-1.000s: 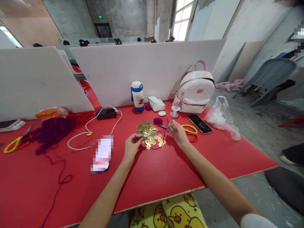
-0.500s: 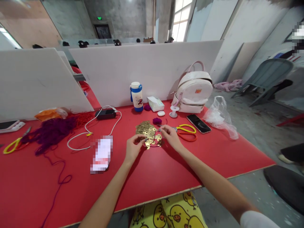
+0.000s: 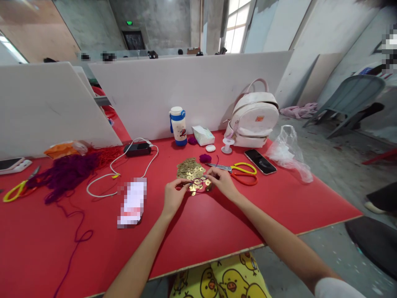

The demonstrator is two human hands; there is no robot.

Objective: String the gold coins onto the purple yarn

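- how many hands at work?  
- two, mid-frame: the left hand [image 3: 174, 193] and the right hand [image 3: 223, 183], each pinched narrow on one purple cord [image 3: 197, 180], looped between them.  
- and under that?  
- one heap of brass coins [image 3: 189, 166] on the red bench [image 3: 198, 227], too many overlapping to count.  
- scissors?  
- two pairs: open scissors [image 3: 221, 167] right of centre, yellow-handled scissors [image 3: 16, 192] at the left edge.  
- anything behind?  
- one bottle [image 3: 179, 128], upper centre; one white spool [image 3: 228, 143] and one backpack [image 3: 256, 120] right of it; two small purple yarn bundles [image 3: 205, 158] near the coins and bottle.
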